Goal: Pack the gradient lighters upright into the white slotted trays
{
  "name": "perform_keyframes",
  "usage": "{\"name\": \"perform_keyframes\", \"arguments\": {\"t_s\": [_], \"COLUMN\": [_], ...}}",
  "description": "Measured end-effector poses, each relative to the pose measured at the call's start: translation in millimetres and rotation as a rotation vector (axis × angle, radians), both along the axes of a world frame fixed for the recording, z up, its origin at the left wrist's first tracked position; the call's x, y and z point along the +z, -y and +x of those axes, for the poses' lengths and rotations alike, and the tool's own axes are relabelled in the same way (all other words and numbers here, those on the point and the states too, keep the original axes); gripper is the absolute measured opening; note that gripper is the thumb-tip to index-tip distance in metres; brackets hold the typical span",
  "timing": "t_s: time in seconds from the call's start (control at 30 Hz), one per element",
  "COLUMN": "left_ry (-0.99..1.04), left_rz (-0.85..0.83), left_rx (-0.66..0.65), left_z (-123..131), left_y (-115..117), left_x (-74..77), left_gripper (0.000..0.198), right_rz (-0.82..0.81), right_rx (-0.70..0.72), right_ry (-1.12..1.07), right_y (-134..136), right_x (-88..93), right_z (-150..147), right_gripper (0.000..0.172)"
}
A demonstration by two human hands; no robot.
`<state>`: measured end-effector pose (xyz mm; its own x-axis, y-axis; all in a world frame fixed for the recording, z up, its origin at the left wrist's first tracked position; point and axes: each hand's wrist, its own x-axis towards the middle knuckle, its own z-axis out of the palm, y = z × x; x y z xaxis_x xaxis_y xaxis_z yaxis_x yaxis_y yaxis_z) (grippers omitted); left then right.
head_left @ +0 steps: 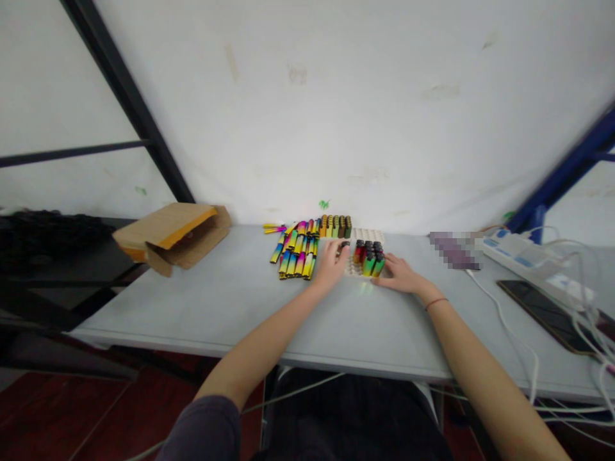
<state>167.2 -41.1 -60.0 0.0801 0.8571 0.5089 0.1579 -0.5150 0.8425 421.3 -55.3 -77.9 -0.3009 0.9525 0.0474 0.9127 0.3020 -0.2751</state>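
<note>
My left hand (332, 264) is closed around a lighter (345, 244), of which the black top shows between thumb and fingers. It is at the left side of a white tray with holes (354, 267). Several black-topped lighters (369, 254) with red, yellow and green shiny bodies stand upright in that tray. My right hand (400, 274) grips the tray's right side, thumb at the front and fingers behind, close against the lighters. Left of my left hand lies a pile of shiny multicoloured lighter-shaped pieces (298, 248); whether they have tops I cannot tell.
Behind, gold-green pieces (336, 225) stand in rows beside another white holed tray (369, 234). An open cardboard box (173, 234) lies at left. At right are a power strip (533, 266), a dark phone (545, 314) and loose white cables (504, 326). A wall (307, 128) bounds the table's back.
</note>
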Motion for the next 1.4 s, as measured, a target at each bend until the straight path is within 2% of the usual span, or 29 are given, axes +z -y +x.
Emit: {"name": "perform_keyframes", "arguments": {"t_s": [0.13,0.37,0.57,0.67,0.8,1.03,1.2,1.27,1.4], "left_ry": [-0.138,-0.245,-0.210,-0.302,-0.450,-0.629,-0.562,-0.519,-0.539], "left_rz": [0.090,0.056,0.015,0.084,0.204,0.229,0.270,0.273,0.150], "left_rx": [-0.082,-0.183,-0.129,-0.108,-0.082,-0.038,-0.066,0.032,0.358], "left_z": [-2,-2,-2,-3,-5,-6,-23,-41,-91], "left_y": [-3,-1,3,5,6,5,-4,-13,-37], "left_x": [-3.9,-2.7,4.2,7.2,9.2,6.0,20.1,30.3,43.9], "left_gripper": [0.027,0.023,0.025,0.020,0.029,0.043,0.040,0.035,0.032], "right_rz": [0.003,-0.013,0.007,0.005,0.000,-0.012,0.005,0.006,-0.005], "right_rx": [-0.010,-0.013,-0.008,0.012,-0.005,-0.017,0.009,0.012,-0.012], "right_ry": [0.003,0.019,0.010,-0.003,0.000,0.001,-0.009,-0.011,-0.014], "right_y": [0,2,3,4,4,4,4,4,4], "right_x": [-0.5,3.2,4.0,5.2,6.2,5.2,6.4,6.6,4.7], "right_z": [0,-3,-4,-4,-4,-4,-4,-4,-5], "right_gripper": [0.089,0.090,0.091,0.091,0.092,0.093,0.091,0.091,0.093]}}
